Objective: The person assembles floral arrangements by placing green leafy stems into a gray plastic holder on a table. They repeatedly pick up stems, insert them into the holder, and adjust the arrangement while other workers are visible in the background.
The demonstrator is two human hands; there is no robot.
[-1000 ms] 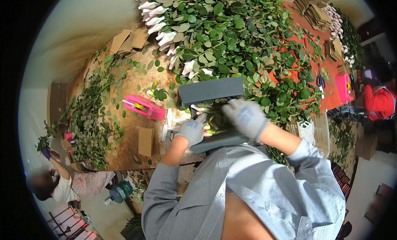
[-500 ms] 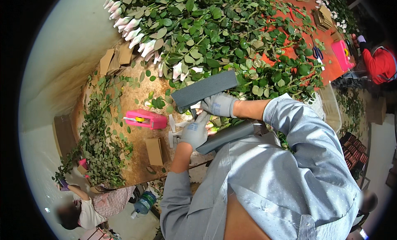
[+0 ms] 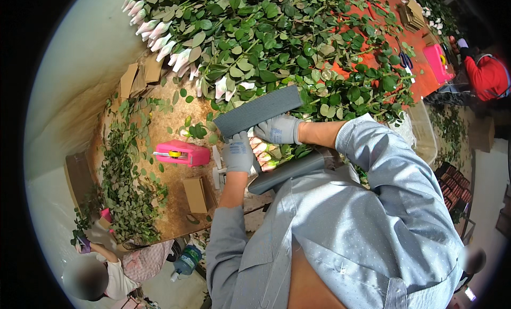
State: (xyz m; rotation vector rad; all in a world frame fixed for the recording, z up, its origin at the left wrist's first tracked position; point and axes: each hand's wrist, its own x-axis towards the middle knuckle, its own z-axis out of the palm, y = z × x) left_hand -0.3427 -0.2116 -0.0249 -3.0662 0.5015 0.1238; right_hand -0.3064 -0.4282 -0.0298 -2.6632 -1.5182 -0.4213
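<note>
Pale pink roses [image 3: 262, 153] lie in the grey holder [image 3: 287, 173] by the table's [image 3: 162, 118] near edge, heads pointing left, long axis running left to right. The left hand [image 3: 238, 153] has just swung off them, leaving more heads exposed and reachable. It and the right hand [image 3: 278, 130] curl partly beside the ribbed far wall [image 3: 258, 112] (whether gripping anything, I cannot tell).

A small group of pale pink rosebuds [image 3: 261, 149], tinged green, lies near the middle of the frame, closed and packed side by side, with green leaves just to their right. They sit between two dark grey bars of a holder: a ribbed upper bar [image 3: 259, 111], tilted up toward the right, and a smoother lower bar [image 3: 287, 173], slanted likewise.
</note>
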